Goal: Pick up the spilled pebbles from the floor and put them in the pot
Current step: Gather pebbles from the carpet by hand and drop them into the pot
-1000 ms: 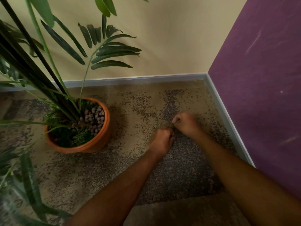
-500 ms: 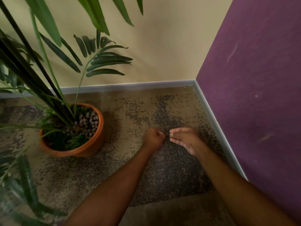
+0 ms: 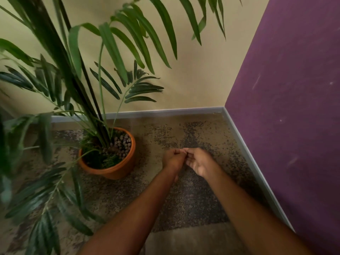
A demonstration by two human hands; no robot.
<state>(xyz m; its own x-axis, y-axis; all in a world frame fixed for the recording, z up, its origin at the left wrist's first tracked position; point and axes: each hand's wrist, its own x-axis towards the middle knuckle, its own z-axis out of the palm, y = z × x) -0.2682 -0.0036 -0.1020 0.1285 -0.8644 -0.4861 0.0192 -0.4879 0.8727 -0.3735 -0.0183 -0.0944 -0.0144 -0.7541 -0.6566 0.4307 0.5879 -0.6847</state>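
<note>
Both hands meet above the floor [image 3: 193,199], right of the pot [image 3: 117,172]: the left hand [image 3: 173,160] is fisted shut, the right hand [image 3: 199,161] half-open, fingers [image 3: 189,150] touching the left's knuckles. Any held pebbles are hidden; pebbles [image 3: 122,144] fill the upright pot. Half a second ago the hands were apart.

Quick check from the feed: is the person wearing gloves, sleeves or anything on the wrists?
No. Both forearms are bare as far as the frame shows: no sleeves, gloves, watch or bands. The left hand and right hand show no visible rings, though the view is soft.
</note>
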